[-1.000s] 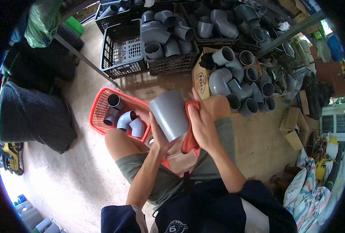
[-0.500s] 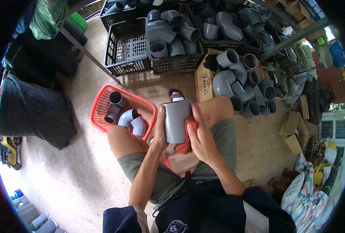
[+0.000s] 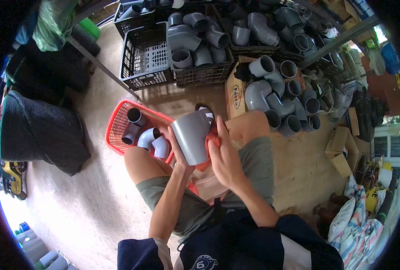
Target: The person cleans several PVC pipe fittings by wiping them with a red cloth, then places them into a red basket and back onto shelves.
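Observation:
A grey plastic pipe fitting (image 3: 190,138) is held in front of me between my knees, tilted to the left. Closed along its left side, my left hand (image 3: 181,157) supports it. My right hand (image 3: 227,163) presses a red cloth (image 3: 212,138) against the fitting's right side. To the left stands a red plastic basket (image 3: 111,128). Inside it lie several grey pipe elbows, one of them a shiny pale elbow (image 3: 148,137). The far end of the held fitting is turned away from me.
Black crates with grey fittings stand ahead, beside a black crate (image 3: 124,58) whose slotted floor shows. Several elbows (image 3: 258,95) are piled by a Festo cardboard box (image 3: 236,96) at front right. Rolled black mesh (image 3: 42,130) stands left. A metal post (image 3: 103,67) slants across front left.
The fitting has tilted over to the left and shifted slightly that way. Both hands have moved with it, and the red cloth sits higher on its right side.

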`<state>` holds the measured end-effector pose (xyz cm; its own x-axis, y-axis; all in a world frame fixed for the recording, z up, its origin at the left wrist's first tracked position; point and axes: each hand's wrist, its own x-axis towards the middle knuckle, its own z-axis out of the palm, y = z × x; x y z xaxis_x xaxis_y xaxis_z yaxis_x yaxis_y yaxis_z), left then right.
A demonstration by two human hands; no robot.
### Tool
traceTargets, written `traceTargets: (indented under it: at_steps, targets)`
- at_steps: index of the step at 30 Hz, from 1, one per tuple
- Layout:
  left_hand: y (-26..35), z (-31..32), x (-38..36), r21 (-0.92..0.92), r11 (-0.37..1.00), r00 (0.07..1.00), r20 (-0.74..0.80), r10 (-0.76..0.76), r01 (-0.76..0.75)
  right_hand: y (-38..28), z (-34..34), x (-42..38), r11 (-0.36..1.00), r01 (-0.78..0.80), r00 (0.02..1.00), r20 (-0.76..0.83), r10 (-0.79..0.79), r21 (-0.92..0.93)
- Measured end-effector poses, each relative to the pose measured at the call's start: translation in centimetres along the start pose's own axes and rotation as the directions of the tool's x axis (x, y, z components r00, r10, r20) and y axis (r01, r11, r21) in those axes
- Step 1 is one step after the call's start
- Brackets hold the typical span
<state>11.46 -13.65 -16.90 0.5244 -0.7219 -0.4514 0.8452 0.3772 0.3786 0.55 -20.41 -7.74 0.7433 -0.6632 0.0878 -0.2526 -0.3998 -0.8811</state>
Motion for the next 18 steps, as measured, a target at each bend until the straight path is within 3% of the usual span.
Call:
traceTargets:
  at_steps: [2,3,6,7,11,14,17,18]
  targets:
    - [-0.7,-0.2,-0.6,0.131,0.991,1.0,0.013,0.019,-0.021,-0.9,-1.8,2.8,0.976,-0.149,0.988,0.068,0.139,0.159]
    - [-1.0,-0.8,-1.0,0.182,0.983,0.999,0.031,0.013,-0.019,2.6,-1.0,4.3,0.957,-0.049,0.998,-0.015,0.055,0.284]
    - [-1.7,-1.7,-1.1,0.201,0.979,0.999,0.022,0.036,-0.04,2.2,-1.3,4.7,0.885,-0.163,0.986,0.092,0.137,0.436]
    - [-1.5,-1.7,-1.3,0.2,0.978,0.998,0.028,0.052,-0.056,2.1,-1.0,3.9,0.936,-0.141,0.99,0.056,0.13,0.322]
    - [-0.5,-2.3,-0.3,0.086,0.99,0.982,0.159,0.099,-0.113,0.4,-0.9,-1.1,0.971,-0.147,0.988,0.068,0.137,0.19]
    - [-0.6,-0.4,0.0,0.199,0.975,0.991,0.11,0.08,-0.101,1.0,-1.1,-1.9,0.987,-0.088,0.996,-0.003,0.09,0.135]
    - [0.0,0.3,-0.5,0.48,0.876,0.999,-0.016,-0.035,0.038,1.3,-2.3,-1.2,0.999,-0.022,0.999,-0.033,0.023,0.027]
    - [-0.3,1.0,-0.9,0.434,0.9,1.0,-0.003,-0.031,0.029,1.5,-2.7,-0.8,1.0,-0.005,0.999,-0.038,0.005,-0.014]
